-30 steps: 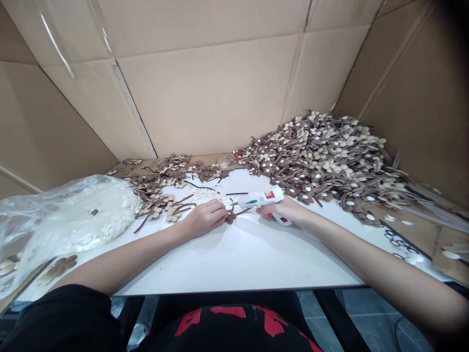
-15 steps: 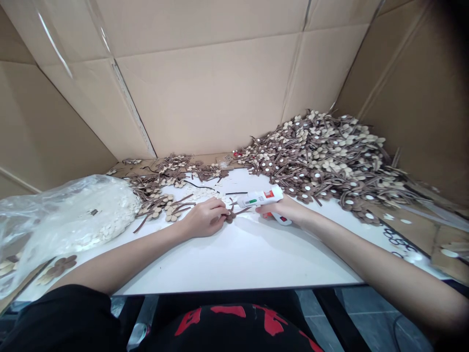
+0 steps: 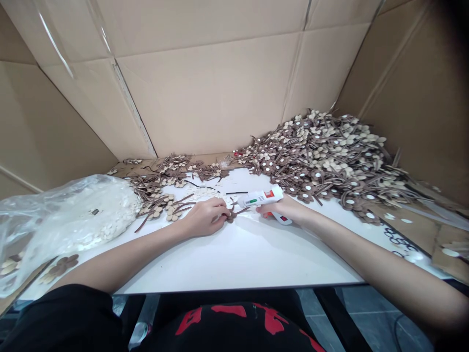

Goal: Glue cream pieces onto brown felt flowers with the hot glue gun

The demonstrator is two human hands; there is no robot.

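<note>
In my right hand (image 3: 280, 208) I grip a white hot glue gun (image 3: 262, 197) with orange and green parts, its nozzle pointing left. The tip is close above a brown flower-shaped piece (image 3: 231, 215) with thin strips, near the middle of the table. My left hand (image 3: 209, 217) pinches that flower piece at its left side, fingers closed and partly covering it. Whether the nozzle touches the flower I cannot make out. Small white discs (image 3: 207, 194) lie scattered just behind my left hand.
A large heap of brown and beige flowers (image 3: 322, 156) fills the back right. A smaller pile of them (image 3: 157, 190) lies back left, beside a clear plastic bag of white discs (image 3: 106, 210). Cardboard walls (image 3: 212, 93) enclose the white table (image 3: 238, 264). Dark rings (image 3: 395, 237) lie at right.
Hardly anything differs. Both hands, the glue gun and the flower keep almost the same places, and the view has shifted very slightly.
</note>
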